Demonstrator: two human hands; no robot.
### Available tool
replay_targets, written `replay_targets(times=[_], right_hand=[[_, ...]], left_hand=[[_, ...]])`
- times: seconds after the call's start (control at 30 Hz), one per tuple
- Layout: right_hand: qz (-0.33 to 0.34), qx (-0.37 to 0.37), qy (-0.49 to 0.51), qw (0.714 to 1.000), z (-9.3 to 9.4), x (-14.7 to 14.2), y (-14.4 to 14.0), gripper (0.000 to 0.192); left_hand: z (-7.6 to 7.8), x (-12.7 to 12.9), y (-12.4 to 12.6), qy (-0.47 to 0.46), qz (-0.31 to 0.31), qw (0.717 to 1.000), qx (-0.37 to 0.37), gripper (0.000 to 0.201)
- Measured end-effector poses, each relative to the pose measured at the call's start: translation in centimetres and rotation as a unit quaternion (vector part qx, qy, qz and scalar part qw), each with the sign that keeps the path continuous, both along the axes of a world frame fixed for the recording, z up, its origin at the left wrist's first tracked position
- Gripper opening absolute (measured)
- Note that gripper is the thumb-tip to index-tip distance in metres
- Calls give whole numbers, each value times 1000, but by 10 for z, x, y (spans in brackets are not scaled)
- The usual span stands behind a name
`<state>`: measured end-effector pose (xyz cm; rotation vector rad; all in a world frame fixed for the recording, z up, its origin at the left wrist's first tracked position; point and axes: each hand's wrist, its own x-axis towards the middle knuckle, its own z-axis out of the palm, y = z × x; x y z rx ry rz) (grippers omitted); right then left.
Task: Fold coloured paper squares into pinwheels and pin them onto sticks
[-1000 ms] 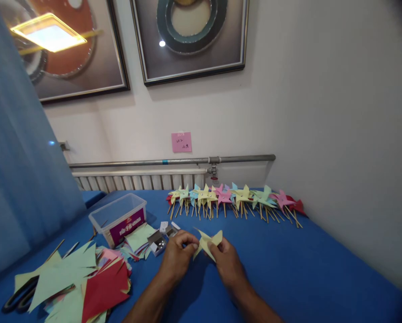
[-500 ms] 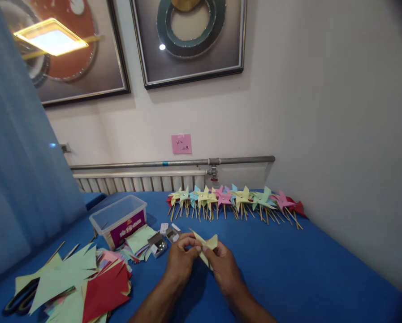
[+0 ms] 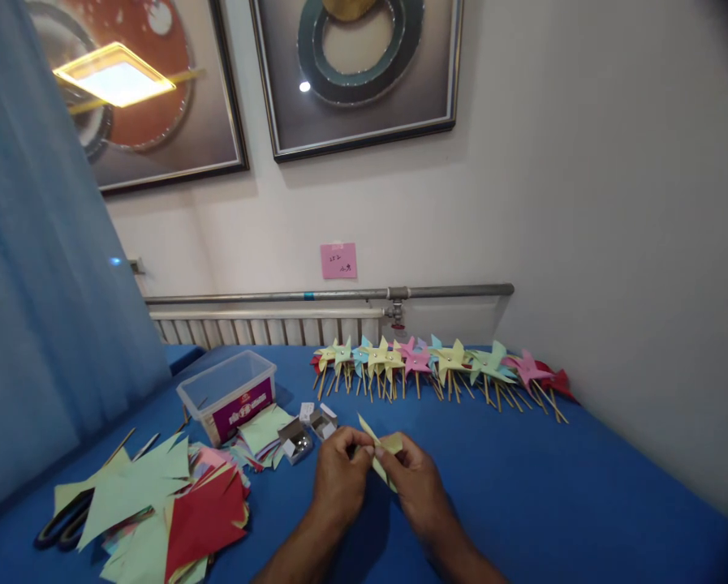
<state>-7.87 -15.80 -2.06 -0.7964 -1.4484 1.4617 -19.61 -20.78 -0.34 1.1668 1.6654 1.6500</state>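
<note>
Two hands pinch a folded yellow paper above the blue table.
The left hand (image 3: 342,472) and right hand (image 3: 417,484) nearly meet, thumbs and fingertips closed on the yellow paper (image 3: 391,444), which is between them, nearer the person than the row of pinwheels (image 3: 450,359). Its long axis slants from a sharp tip pointing away and left to an end pointing toward the person and right. The clear tub (image 3: 226,394) bears a purple label (image 3: 243,411) with white characters too blurred to read; the pink note (image 3: 338,261) has handwriting, its upper line seemingly "252".
</note>
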Motion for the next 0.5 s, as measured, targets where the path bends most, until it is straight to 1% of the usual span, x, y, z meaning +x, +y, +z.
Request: replay_targets(times=[0.17, 0.27, 0.33, 0.4, 0.43, 0.5], right_hand=[[8, 14, -19, 1000, -7, -2, 4, 41], [5, -7, 3, 1000, -14, -3, 11, 42], [-3, -28, 13, 1000, -18, -3, 16, 40], [-19, -45, 12, 999, -21, -3, 21, 36], [-25, -52, 13, 998, -21, -3, 22, 33], [-28, -68, 23, 997, -21, -3, 23, 29]], left_hand=[[-2, 0, 2, -22, 15, 1000, 16, 10], [-6, -1, 6, -50, -7, 998, 23, 13], [-5, -8, 8, -48, -15, 999, 16, 11], [4, -26, 9, -25, 8, 1000, 10, 10], [11, -40, 8, -7, 34, 999, 14, 10], [33, -79, 4, 27, 98, 995, 15, 12]])
